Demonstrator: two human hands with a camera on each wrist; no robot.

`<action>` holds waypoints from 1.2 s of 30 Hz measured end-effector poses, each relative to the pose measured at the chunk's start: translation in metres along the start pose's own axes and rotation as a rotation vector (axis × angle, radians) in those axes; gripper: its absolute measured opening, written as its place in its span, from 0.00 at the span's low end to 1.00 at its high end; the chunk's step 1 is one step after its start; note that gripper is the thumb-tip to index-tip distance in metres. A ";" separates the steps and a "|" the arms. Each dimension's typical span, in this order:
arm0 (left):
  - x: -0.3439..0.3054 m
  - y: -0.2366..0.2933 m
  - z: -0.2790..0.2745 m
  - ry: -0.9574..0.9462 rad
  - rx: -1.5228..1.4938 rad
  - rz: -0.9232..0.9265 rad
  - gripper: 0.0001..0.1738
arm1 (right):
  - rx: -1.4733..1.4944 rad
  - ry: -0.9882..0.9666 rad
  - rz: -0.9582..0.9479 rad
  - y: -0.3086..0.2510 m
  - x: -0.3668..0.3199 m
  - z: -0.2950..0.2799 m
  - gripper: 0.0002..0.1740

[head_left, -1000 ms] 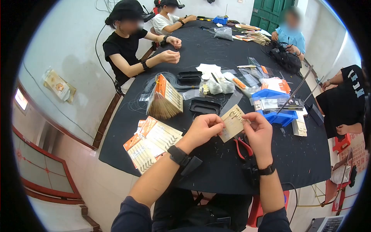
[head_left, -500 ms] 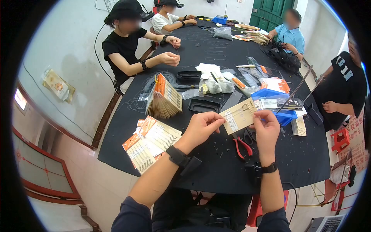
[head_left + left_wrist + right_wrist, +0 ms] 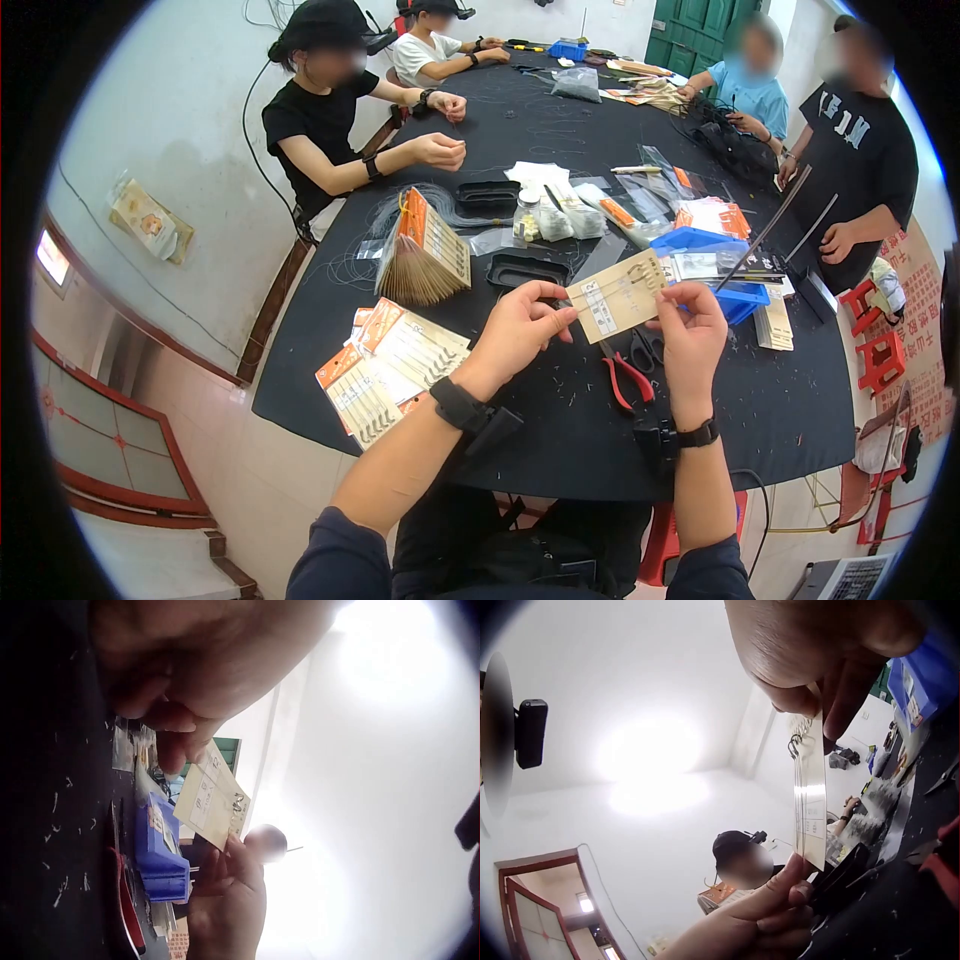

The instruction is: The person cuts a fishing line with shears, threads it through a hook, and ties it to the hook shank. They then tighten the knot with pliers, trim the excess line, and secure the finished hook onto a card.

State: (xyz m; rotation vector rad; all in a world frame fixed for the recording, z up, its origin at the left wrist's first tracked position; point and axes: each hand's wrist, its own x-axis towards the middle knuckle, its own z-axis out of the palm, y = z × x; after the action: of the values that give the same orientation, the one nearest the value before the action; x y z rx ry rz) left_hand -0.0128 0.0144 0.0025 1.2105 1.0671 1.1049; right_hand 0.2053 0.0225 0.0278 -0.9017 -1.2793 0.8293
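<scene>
A cream card (image 3: 617, 297) with dark hooks near its right end and a white printed label is held up above the black table. My left hand (image 3: 522, 335) pinches its left end between thumb and fingers. At the right end, my right hand (image 3: 690, 345) pinches the edge beside the hooks. In the right wrist view, thin lines run along the card (image 3: 811, 802) from the hooks toward my left hand. Red-handled pliers (image 3: 630, 385) and dark scissors (image 3: 645, 352) lie on the table below the card.
Orange-topped hook cards (image 3: 380, 375) lie at the left, behind them a fanned card stack (image 3: 430, 250). Black trays (image 3: 528, 272), bags and a blue bin (image 3: 735, 300) with metal rods are beyond my hands. Several people are around the table (image 3: 540, 440).
Both hands have raised the card and turned it flatter, its label now showing. My right hand has shifted slightly right. A person in black at the right has moved toward the table's far side.
</scene>
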 end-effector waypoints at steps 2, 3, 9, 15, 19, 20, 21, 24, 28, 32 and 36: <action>0.002 -0.004 0.000 -0.051 -0.015 0.026 0.11 | 0.007 0.001 0.006 0.000 0.001 -0.001 0.04; 0.002 -0.005 0.000 -0.077 -0.022 0.040 0.11 | 0.006 0.003 0.010 0.000 0.001 -0.001 0.04; 0.004 -0.010 0.000 -0.085 -0.007 0.126 0.08 | 0.079 -0.027 0.166 -0.003 0.005 -0.002 0.10; 0.004 -0.010 0.000 -0.106 0.139 0.167 0.08 | 0.153 -0.081 0.380 0.005 0.006 -0.008 0.15; 0.002 -0.007 0.001 -0.122 0.152 0.183 0.08 | 0.165 -0.083 0.411 0.009 0.005 -0.009 0.17; 0.002 -0.007 0.000 -0.122 0.166 0.189 0.08 | 0.163 -0.078 0.409 0.008 0.005 -0.009 0.17; 0.002 -0.007 0.000 -0.122 0.180 0.195 0.08 | 0.162 -0.073 0.407 0.007 0.005 -0.010 0.17; 0.002 -0.003 0.000 -0.127 0.214 0.226 0.07 | 0.158 -0.056 0.402 0.006 0.006 -0.010 0.17; -0.003 0.008 0.000 -0.119 0.313 0.271 0.07 | 0.150 -0.057 0.411 0.005 0.007 -0.011 0.16; 0.000 0.003 -0.001 -0.115 0.258 0.292 0.07 | 0.195 -0.053 0.432 0.005 0.006 -0.009 0.16; 0.001 -0.002 0.000 -0.168 0.096 0.254 0.07 | 0.249 -0.058 0.450 0.006 0.006 -0.008 0.15</action>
State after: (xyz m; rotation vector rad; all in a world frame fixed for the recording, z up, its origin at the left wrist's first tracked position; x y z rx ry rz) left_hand -0.0123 0.0156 0.0005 1.5195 0.8617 1.1311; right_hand 0.2139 0.0294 0.0242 -0.9820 -1.0042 1.3447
